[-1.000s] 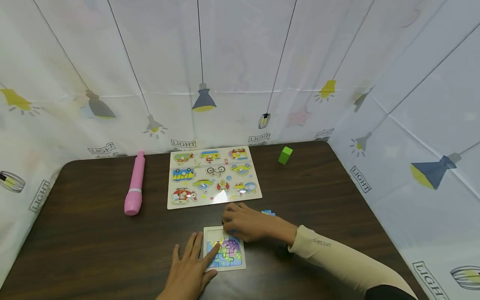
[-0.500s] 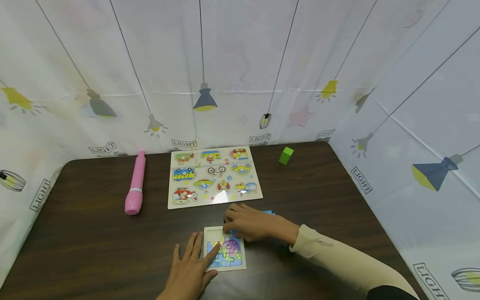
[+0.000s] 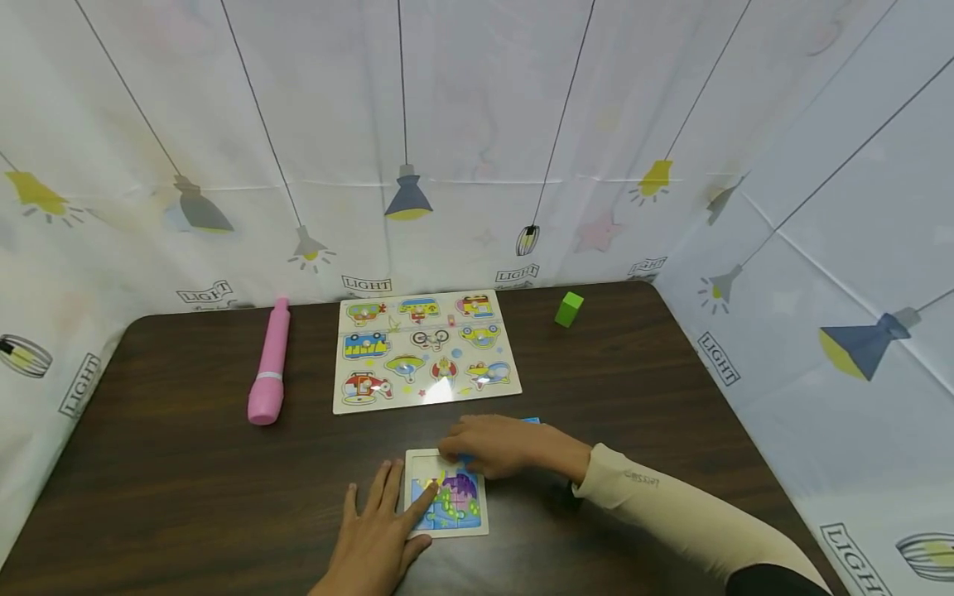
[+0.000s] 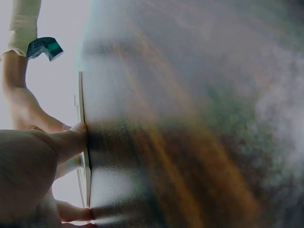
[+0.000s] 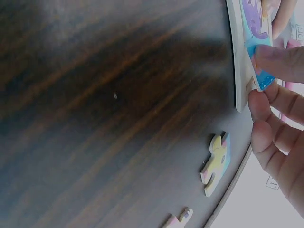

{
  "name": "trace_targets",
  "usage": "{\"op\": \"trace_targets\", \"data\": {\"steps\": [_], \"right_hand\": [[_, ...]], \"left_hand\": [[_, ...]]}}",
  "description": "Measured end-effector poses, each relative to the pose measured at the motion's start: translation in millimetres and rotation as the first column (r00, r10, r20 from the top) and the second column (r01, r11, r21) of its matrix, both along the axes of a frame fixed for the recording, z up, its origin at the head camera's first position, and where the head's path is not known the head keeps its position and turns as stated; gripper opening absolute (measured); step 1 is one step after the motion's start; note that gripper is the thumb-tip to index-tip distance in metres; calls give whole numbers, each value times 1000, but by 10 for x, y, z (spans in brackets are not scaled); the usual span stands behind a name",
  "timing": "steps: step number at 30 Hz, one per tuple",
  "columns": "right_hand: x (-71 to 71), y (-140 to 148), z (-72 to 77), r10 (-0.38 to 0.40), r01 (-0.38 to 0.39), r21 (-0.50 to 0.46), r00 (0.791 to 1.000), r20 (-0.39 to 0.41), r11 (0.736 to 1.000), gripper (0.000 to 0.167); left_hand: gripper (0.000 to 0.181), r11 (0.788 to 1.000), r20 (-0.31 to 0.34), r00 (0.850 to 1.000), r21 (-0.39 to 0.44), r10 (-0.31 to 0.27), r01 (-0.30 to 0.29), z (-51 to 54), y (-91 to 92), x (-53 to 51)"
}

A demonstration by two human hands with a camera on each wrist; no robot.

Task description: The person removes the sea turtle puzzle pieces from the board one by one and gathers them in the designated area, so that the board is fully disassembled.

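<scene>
A small jigsaw puzzle in a pale square frame [image 3: 409, 497] lies on the dark table, its upper left part bare. My left hand [image 3: 376, 530] rests spread at its left side, the index finger [image 3: 426, 498] lying across the pieces. At the upper right corner my right hand [image 3: 495, 445] pinches a blue puzzle piece [image 5: 261, 75]. The right wrist view shows the thumb [image 5: 275, 61] on top of this piece, which tilts above the frame's corner. In the left wrist view, the left hand [image 4: 33, 166] touches the frame's edge.
Loose puzzle pieces lie beyond the right hand, one yellow and blue [image 5: 217, 164]. Behind stands a flat vehicle puzzle board [image 3: 428, 352]. A pink microphone-shaped object [image 3: 270, 364] lies left, a green block [image 3: 569, 309] at the back right. A printed curtain [image 3: 462, 124] borders the table.
My right hand has turned and lowered slightly at the frame's upper right corner, its raised knuckles now flatter. The left hand has stayed in place.
</scene>
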State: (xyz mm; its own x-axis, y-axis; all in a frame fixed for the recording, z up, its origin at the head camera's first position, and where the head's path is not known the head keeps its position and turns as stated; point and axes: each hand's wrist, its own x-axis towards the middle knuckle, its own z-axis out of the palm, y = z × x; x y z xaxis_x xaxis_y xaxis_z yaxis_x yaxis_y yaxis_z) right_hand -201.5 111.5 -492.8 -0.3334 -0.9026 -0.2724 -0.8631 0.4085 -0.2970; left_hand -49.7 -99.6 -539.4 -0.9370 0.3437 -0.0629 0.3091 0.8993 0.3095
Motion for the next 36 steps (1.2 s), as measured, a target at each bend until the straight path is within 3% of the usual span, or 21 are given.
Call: {"op": "trace_targets", "data": {"steps": [6,14,23,29,33,36], "right_hand": [[-37,-20,-62,-44,52,-57,991,128,997,14],[-82,-14,-103,-69,132,-180,945,320,975,16],[-80,9,-141,-109,208,-225,917,384,952,21],[-116,92,-92,-116,243,-253,895,431,936,16],[-218,321,42,-158,310,-311,889,430,898,12],[-336,588,164,-246,393,-323,877,412,861,14]], "left_hand": [[60,1000,0,1000,9,5,-5,14,-11,7],[60,1000,15,1000,6,5,-5,-3,-25,2],[60,1000,6,1000,0,5,-5,-17,-40,1],[60,1000,4,1000,9,5,-5,-15,-28,6],[60,1000,-7,1000,16,-5,6,-15,-12,9],[60,1000,-28,1000,16,-6,7,-12,-9,10]]}}
